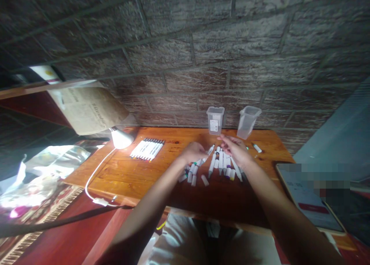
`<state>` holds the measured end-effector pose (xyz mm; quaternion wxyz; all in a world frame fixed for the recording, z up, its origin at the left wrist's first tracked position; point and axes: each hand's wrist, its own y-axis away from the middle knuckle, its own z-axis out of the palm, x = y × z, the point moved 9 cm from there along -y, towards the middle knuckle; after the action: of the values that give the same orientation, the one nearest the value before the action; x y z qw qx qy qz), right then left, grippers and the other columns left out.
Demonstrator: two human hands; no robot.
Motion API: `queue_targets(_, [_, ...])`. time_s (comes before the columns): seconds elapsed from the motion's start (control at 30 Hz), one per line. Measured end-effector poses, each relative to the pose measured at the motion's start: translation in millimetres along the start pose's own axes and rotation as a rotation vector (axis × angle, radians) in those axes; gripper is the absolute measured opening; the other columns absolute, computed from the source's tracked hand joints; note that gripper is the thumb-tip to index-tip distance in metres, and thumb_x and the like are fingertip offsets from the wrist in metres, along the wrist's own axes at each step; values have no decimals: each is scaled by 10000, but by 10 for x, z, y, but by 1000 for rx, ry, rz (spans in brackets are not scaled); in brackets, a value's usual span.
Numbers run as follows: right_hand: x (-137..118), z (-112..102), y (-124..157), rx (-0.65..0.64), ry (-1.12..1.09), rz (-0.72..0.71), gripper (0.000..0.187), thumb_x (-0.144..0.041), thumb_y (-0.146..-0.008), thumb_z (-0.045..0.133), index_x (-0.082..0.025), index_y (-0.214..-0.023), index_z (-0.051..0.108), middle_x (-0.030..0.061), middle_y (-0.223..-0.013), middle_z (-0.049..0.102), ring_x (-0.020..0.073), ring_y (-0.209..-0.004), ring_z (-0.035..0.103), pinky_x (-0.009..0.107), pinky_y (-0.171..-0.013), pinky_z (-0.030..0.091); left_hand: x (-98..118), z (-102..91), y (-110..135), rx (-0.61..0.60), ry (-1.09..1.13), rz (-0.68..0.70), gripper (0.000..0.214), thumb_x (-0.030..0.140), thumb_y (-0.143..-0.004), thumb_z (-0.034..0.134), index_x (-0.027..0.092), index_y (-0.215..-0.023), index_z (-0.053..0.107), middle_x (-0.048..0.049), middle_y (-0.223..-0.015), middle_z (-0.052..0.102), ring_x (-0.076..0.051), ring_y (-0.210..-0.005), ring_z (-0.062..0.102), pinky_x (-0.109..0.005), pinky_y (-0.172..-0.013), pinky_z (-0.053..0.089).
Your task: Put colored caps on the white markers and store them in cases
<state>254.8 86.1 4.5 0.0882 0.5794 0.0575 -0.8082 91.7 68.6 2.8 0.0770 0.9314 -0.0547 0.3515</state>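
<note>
My left hand (195,152) is closed, with a white marker (211,149) sticking out to the right from its fingertips. To its right, my right hand (234,148) hovers over the pile with fingers partly stretched and apart; I see nothing in it. Beneath and between both hands lies a loose heap of white markers (221,162), some with coloured ends. Several loose caps, among them a white cap (205,180), lie at the heap's near left side. Off to the left, a neat row of white markers (148,149) lies side by side.
Two clear plastic containers, a labelled one (216,120) and a tilted-looking one (248,121), stand at the back by the brick wall. A short marker piece (257,148) lies at right. A lamp (122,138) with a white cord stands left; a tablet (310,203) lies right.
</note>
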Motion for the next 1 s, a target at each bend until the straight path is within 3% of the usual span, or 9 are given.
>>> queue_targets(0.2, [72,6,12,-14,46,70,452,-558,-572,864,-182,-789,740,-31,-592,601,51,-469,424,195,-426,237,-16,-257,120,38,325,12,387,426,-750,678,91,-918,771,-39,-678,698,-106,-528,529,-224,-506,367])
queue_targets(0.3, [159,93,58,-67,86,122,431,-498,-581,889,-197,-863,762,-6,-674,672,75,-541,525,191,-490,350,25,-238,195,58,463,46,434,460,-761,706,95,-990,759,-54,-742,725,-104,-546,547,-224,-525,395])
queue_targets(0.4, [186,268,118,-212,102,99,398,-460,-636,876,-211,-930,773,-17,-719,669,69,-578,526,190,-534,387,168,-161,257,45,600,198,381,425,-736,766,114,-956,771,-72,-846,763,-148,-697,643,-257,-679,488])
queue_targets(0.47, [158,351,148,-293,102,51,370,-449,-680,852,-208,-950,773,-34,-686,629,56,-555,477,185,-511,353,282,-154,320,57,581,309,324,390,-761,758,122,-941,777,-81,-905,778,-175,-800,677,-282,-788,506])
queue_targets(0.57, [97,341,147,-297,102,5,359,-425,-702,841,-209,-981,775,-35,-682,625,53,-541,455,190,-493,333,374,-258,449,180,364,350,255,355,-829,699,144,-948,779,-76,-926,784,-176,-813,683,-271,-784,498])
queue_targets(0.67, [7,287,134,-255,91,-38,377,-399,-698,844,-223,-1025,778,-19,-729,670,64,-562,500,195,-497,355,402,-394,580,314,164,298,229,352,-881,644,162,-877,773,-47,-830,770,-155,-730,656,-245,-699,465])
queue_targets(0.73, [-51,269,137,-231,122,-84,397,-388,-697,843,-233,-1057,779,-1,-786,712,76,-575,525,202,-499,375,379,-373,597,281,220,255,288,388,-897,623,153,-795,755,-26,-725,729,-124,-632,604,-226,-620,432])
queue_targets(0.87, [-125,369,203,-309,229,-228,394,-360,-722,824,-251,-1097,782,23,-883,763,102,-604,574,228,-542,446,205,-118,477,86,693,79,343,452,-839,690,117,-778,732,-2,-624,644,-66,-490,478,-180,-457,345])
queue_targets(1.0, [-134,511,298,-444,312,-323,315,-347,-823,731,-237,-1114,781,40,-918,774,123,-636,621,249,-592,496,67,63,393,11,1128,-94,216,300,-780,768,99,-815,695,-23,-653,656,-64,-498,540,-144,-407,341])
